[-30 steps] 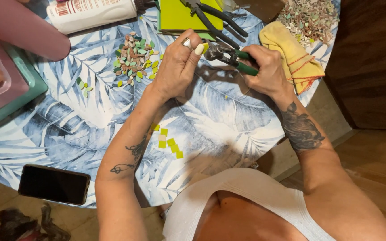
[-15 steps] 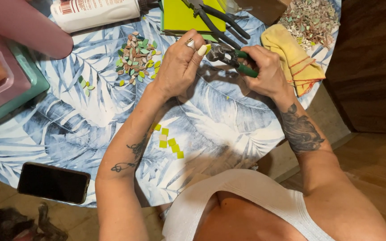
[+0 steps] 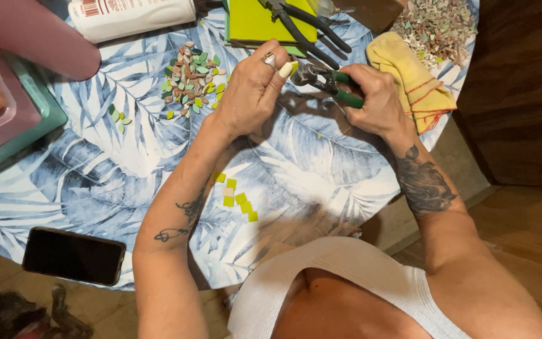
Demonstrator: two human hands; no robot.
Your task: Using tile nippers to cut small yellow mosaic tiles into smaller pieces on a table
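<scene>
My right hand (image 3: pixel 377 100) grips green-handled tile nippers (image 3: pixel 327 81) over a round table with a blue leaf-print cloth (image 3: pixel 296 169). My left hand (image 3: pixel 252 88) pinches a small yellow-green tile piece (image 3: pixel 293 66) at the nippers' jaws. A heap of cut leaf-shaped mosaic pieces (image 3: pixel 191 78), green, brown and pale, lies just left of my left hand. Several small yellow-green square tiles (image 3: pixel 236 198) lie on the cloth below my left forearm.
A white bottle (image 3: pixel 133 16) lies at the top, beside a yellow-green sheet (image 3: pixel 255 22) with black pliers (image 3: pixel 312 31) on it. A yellow cloth (image 3: pixel 412 78) and a pile of tile scraps (image 3: pixel 437 25) sit right. Stacked trays (image 3: pixel 7 119) stand left, a black phone (image 3: pixel 73 256) at the near edge.
Both hands with the nippers have shifted slightly; the left fingers have closed tighter on the small tile at the jaws. The view has tilted a little.
</scene>
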